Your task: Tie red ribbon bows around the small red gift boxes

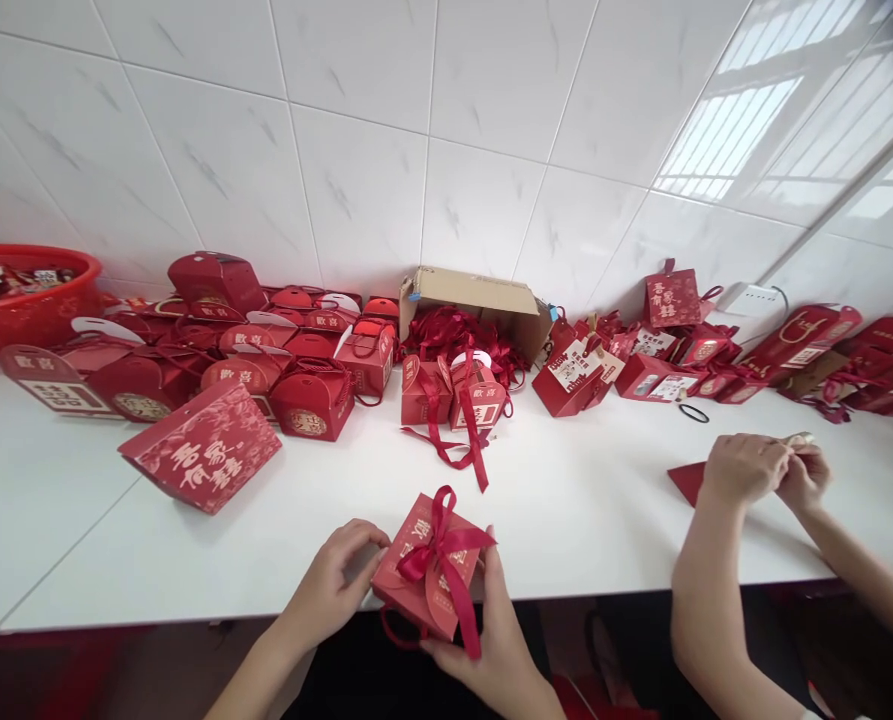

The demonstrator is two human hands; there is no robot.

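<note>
Fingers [363, 533] of left hand [335, 578] and right hand [497, 632] hold one box [408, 574] at the table's [588, 520] edge.
Red, gold-lettered, it wears one bow [438, 545]; beyond stand two ribboned boxes [416, 397] and one carton [476, 290].

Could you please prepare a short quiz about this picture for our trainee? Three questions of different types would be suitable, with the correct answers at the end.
1. Multiple choice: how many of the person's own hands are on the red box with the ribbon bow?
A) None
B) Only one
C) Both

2. True or false: the red basin stands at the far left of the view.

3. Fill in the missing words: the loose red ribbons are heaped inside an open ____ by the tiled wall.

Key:
1. C, the left hand and the right hand.
2. True.
3. cardboard carton.
</note>
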